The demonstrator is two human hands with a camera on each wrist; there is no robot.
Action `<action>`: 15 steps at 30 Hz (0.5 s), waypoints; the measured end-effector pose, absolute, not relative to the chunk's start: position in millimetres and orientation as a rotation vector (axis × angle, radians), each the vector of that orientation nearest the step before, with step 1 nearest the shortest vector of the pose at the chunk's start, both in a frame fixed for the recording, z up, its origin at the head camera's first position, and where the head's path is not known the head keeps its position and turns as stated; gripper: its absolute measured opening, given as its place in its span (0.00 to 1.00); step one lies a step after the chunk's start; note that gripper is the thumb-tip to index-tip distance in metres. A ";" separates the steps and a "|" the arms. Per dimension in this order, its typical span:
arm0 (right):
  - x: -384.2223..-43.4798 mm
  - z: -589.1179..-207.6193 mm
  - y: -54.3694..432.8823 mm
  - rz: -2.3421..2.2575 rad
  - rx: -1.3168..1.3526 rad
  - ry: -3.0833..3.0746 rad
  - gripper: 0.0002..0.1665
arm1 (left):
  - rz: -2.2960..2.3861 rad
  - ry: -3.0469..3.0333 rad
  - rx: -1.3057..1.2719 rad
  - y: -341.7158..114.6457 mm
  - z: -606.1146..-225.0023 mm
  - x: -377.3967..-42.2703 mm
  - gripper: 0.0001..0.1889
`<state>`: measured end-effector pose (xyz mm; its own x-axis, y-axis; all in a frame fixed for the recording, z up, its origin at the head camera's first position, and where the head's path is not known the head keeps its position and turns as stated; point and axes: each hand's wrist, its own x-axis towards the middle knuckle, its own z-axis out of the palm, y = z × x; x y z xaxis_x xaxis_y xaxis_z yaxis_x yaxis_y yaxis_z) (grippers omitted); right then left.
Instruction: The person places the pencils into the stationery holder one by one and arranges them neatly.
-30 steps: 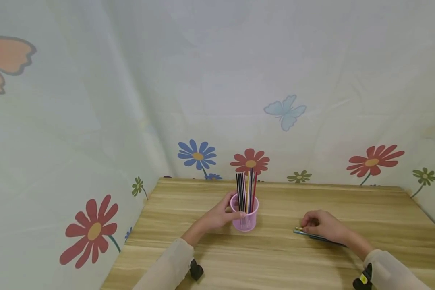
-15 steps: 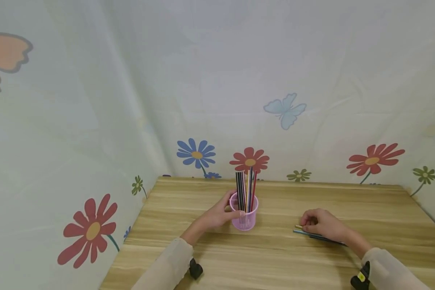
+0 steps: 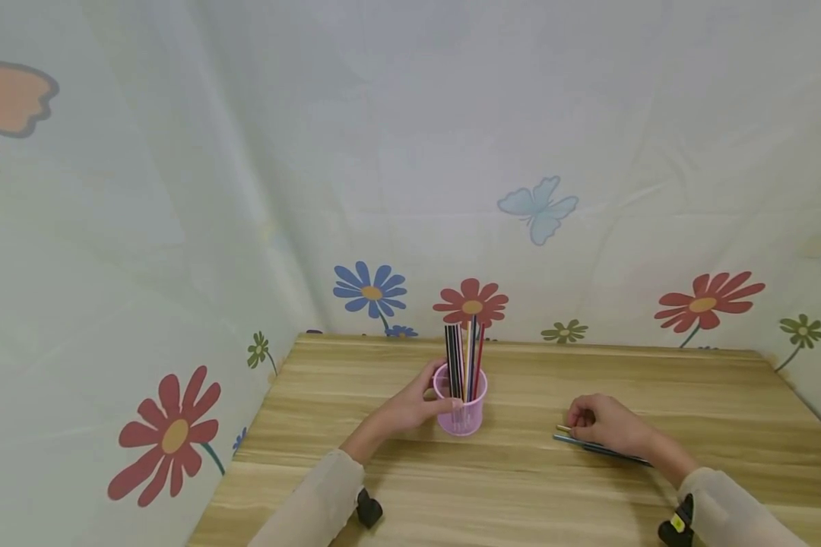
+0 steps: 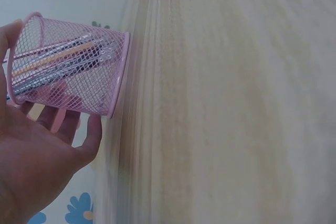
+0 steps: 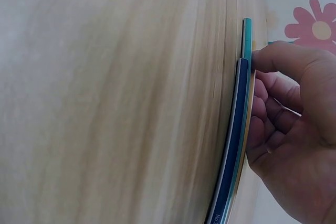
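Note:
In the head view, my left hand (image 3: 410,408) grips a pink mesh pencil cup (image 3: 472,419) standing upright on the table. Several pencils (image 3: 454,361) lean inside it, among them black-striped ones and a red pencil (image 3: 480,366). To the right, my right hand (image 3: 614,424) is low over the tabletop, thumb and fingertips pinching a yellow pencil (image 3: 562,428) whose end pokes out past them. Alongside lie a teal pencil (image 5: 248,38) and a navy pencil (image 5: 239,103), seen close in the right wrist view. The hand partly hides the yellow pencil.
A wood-grain table (image 3: 451,486) carries everything. Behind it and on the left hangs a pale cloth (image 3: 410,152) printed with flowers and butterflies. Black wrist devices (image 3: 368,509) sit at both sleeves.
The yellow pencil's end has shifted slightly away from the teal pencil, leaving a small gap. My left hand and the cup stay in place.

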<state>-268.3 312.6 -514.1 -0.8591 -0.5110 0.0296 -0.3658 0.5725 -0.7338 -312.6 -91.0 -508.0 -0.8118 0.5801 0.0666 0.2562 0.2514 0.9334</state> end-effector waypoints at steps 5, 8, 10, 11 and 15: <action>-268.1 -514.1 310.0 -1.140 -0.732 2.629 0.06 | 1.584 2.236 0.774 -91.7 -508.3 -312.4 0.39; -269.1 -513.0 309.9 -1.110 -0.731 2.636 0.06 | 1.584 2.239 0.769 -92.3 -509.1 -311.3 0.39; -270.4 -510.2 310.4 -1.076 -0.737 2.655 0.05 | 1.586 2.239 0.765 -92.5 -509.0 -310.6 0.39; -271.1 -508.3 310.7 -1.061 -0.741 2.663 0.05 | 1.586 2.239 0.764 -92.4 -508.9 -310.4 0.39; -276.6 -497.3 310.7 -1.033 -0.780 2.670 0.06 | 1.589 2.237 0.771 -92.1 -508.1 -310.6 0.38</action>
<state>-276.6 310.7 -497.3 -0.8476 -0.5300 0.0255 -0.4091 0.6221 -0.6675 -310.6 -92.1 -508.1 -0.8144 0.5761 0.0699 0.2556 0.2480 0.9344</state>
